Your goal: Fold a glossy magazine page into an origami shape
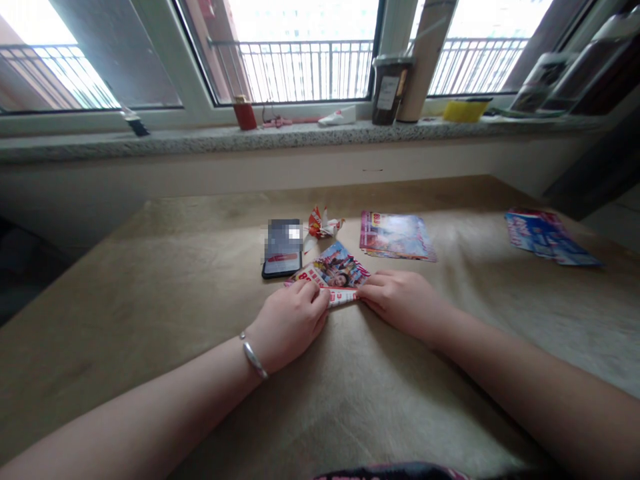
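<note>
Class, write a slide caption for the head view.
Left hand and right hand on a printed sheet, near phone and folded-paper figure.

Looks like home: cluttered stone windowsill [200, 141], metal railing [310, 70] outside, table [150, 267].

One head-worn view looks forward and down from close over the bench [200, 247], across it towards the windows [310, 27]
</note>
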### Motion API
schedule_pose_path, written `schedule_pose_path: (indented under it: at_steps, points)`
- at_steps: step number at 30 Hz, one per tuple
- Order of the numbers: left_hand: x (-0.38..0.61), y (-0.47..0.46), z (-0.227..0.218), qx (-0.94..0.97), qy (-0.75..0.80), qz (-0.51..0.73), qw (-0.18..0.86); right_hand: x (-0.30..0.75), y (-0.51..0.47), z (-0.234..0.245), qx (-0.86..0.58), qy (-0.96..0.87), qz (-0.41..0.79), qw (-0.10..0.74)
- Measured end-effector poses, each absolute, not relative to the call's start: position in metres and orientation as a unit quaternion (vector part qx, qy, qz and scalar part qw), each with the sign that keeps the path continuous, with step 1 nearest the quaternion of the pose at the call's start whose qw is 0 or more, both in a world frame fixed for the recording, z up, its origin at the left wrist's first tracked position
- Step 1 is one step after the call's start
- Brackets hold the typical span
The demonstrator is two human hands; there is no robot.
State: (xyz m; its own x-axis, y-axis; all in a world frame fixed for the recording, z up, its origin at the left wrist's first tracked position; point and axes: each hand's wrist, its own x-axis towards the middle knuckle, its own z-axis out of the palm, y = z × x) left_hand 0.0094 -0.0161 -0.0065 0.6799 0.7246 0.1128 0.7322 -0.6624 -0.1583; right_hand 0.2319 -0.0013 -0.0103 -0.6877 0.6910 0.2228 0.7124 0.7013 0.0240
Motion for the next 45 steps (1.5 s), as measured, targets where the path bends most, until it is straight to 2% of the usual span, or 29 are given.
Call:
schedule_pose_path:
  at_steps: [15, 32, 45]
  points:
    - [0.01, -0.016, -0.007, -0.916, -0.388, -0.011, 0.102, 0.238, -0.001, -0.004, -0.394, -0.917, -0.013, 0.067]
    - [0.01, -0.02, -0.009, -0.918, -0.383, -0.031, 0.096, 0.236, 0.001, -0.007, -0.397, -0.914, -0.002, 0.09]
    - [0.01, -0.018, -0.007, -0.945, -0.324, -0.034, 0.009, 0.238, 0.005, -0.008, -0.394, -0.912, 0.02, 0.111]
